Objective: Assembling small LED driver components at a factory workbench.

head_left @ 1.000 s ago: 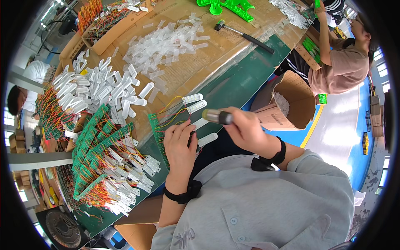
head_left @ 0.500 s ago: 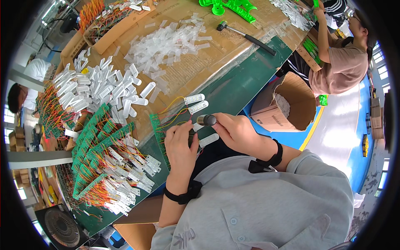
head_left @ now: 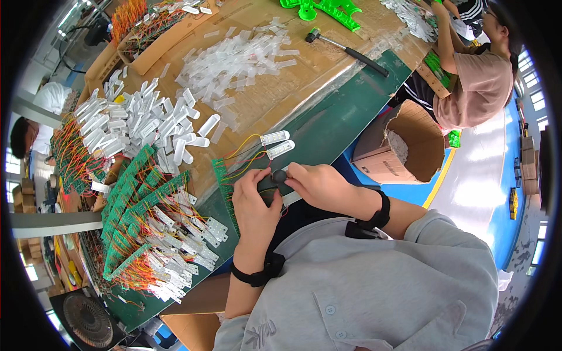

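My right hand (head_left: 319,186) is closed on a tool with a round black end (head_left: 279,176); its handle is hidden by my fingers. Beside it, my left hand (head_left: 256,202) has thumb and fingers bent together at the tool's end, and what they pinch is hidden. A white strip (head_left: 290,199) partly shows under my right hand. Left of my hands lies a green circuit board (head_left: 223,186) with red and yellow wires. Two white housings with small light boards, an upper one (head_left: 275,138) and a lower one (head_left: 280,149), lie just beyond my fingers.
Wired green boards (head_left: 137,193) and white housings (head_left: 140,123) are heaped on the left. Clear strips (head_left: 234,61) are piled on cardboard. A black-handled hammer (head_left: 357,54) lies farther back. An open carton (head_left: 404,146) stands right; a co-worker (head_left: 480,82) sits beyond it.
The tool's black end has dropped and moved left, closer to my left fingers, as my right hand shifted left. The white strip below is now more covered. The co-worker's arms have moved.
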### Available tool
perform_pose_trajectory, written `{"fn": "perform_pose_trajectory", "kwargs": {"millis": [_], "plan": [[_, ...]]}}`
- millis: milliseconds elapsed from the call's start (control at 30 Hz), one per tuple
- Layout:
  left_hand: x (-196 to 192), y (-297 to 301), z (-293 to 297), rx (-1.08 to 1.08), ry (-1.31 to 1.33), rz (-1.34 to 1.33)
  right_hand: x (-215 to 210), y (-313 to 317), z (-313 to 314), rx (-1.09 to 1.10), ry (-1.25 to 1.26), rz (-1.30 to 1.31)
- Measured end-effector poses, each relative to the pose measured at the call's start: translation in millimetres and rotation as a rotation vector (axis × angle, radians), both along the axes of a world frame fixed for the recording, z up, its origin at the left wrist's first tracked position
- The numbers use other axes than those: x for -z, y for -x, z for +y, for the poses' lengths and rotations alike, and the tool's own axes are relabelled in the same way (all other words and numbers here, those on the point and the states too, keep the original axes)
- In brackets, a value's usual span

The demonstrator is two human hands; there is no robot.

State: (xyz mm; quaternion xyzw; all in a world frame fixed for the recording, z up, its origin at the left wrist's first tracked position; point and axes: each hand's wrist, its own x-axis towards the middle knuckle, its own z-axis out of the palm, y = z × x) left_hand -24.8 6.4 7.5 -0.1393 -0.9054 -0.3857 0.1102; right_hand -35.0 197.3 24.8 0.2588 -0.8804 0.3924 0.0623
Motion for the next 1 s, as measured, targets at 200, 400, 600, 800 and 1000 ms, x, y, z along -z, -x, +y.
{"fn": "perform_pose_trajectory", "kwargs": {"millis": [200,400,600,800,1000], "plan": [[-1.9,0.4,-1.5,0.011,-0.028,-0.010,-17.1,21.2,10.6,0.247,0.116,0.057],[-0.1,-1.2,-1.4,0.053,0.076,0.000,1.5,76.5,56.2,0.530,-0.203,0.226],[-1.9,-4.2,-0.7,0.032,0.166,0.104,2.8,122.4,65.1,0.464,-0.323,0.297],[-0.3,-11.8,0.1,0.016,0.385,0.177,4.7,214.0,19.3,0.434,-0.359,0.188],[-1.1,-15.6,4.5,-0.002,0.456,0.181,18.9,247.2,12.1,0.442,-0.580,0.109]]}}
